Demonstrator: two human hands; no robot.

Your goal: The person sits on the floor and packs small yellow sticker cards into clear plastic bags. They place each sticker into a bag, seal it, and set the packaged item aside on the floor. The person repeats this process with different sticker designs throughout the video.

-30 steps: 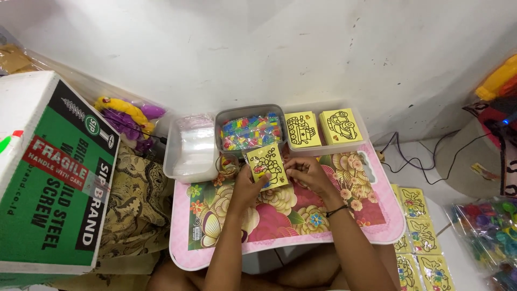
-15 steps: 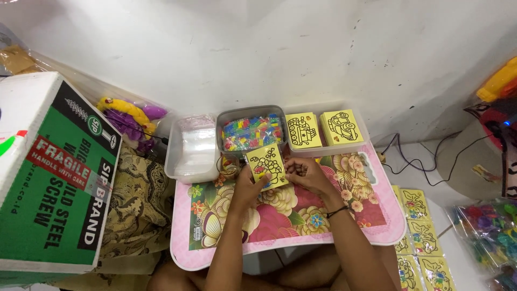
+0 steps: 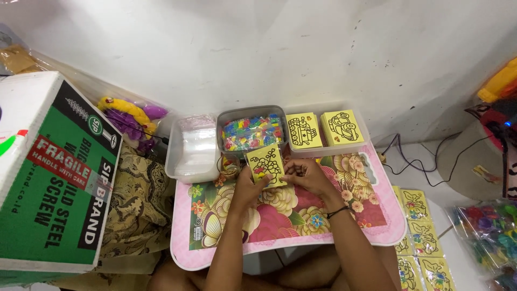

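Note:
Both my hands hold a small yellow card with a black line drawing, tilted up over the flowered pink tray table. My left hand grips its lower left edge. My right hand pinches its right side, and whatever small thing its fingers press there is too small to make out. Just behind the card stands a grey tub of small colourful pieces.
Two stacks of yellow cards sit in a clear tray at the back right. A clear tub of plastic bags is at the back left. A green and white cardboard box stands far left. More yellow cards lie on the floor, right.
The card is still in both hands at the same spot. The view has shifted slightly; nothing else has moved.

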